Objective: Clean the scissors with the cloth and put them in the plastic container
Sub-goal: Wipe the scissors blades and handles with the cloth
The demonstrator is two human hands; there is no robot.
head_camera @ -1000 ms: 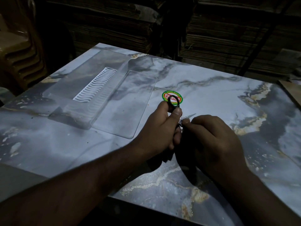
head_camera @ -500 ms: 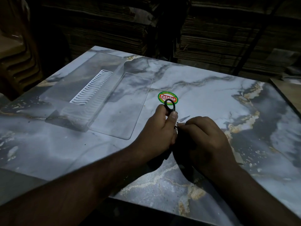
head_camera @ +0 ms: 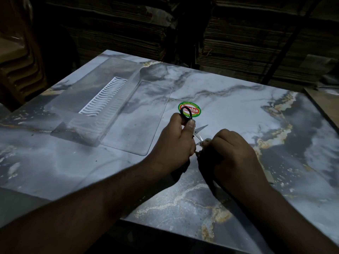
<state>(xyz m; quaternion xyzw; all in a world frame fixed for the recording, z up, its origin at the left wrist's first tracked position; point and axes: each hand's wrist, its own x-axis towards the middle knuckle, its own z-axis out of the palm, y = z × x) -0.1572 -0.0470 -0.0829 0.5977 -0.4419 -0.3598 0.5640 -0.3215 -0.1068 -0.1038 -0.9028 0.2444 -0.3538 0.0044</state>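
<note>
My left hand (head_camera: 175, 143) grips small scissors (head_camera: 200, 129) by their black handle loop, which sticks up above my fingers. The blades are spread apart, one tip pointing right, the other running toward my right hand. My right hand (head_camera: 236, 156) is closed on a dark cloth (head_camera: 209, 158) and pinches it against the lower blade; the cloth is mostly hidden in shadow under the fingers. The clear plastic container (head_camera: 95, 105) lies to the left on the marble table (head_camera: 238, 110), holding a white ridged insert; its flat lid is folded out toward my hands.
A round green and red sticker (head_camera: 191, 108) sits on the table just beyond the scissors' handle. Stacks of flattened cardboard (head_camera: 256, 43) fill the dark background. A wooden board edge (head_camera: 324, 105) shows at the far right. The table's near edge runs below my forearms.
The scissor blades have opened wider and show more. My right hand has slid slightly right along the blade with the cloth. The view has shifted a little.
</note>
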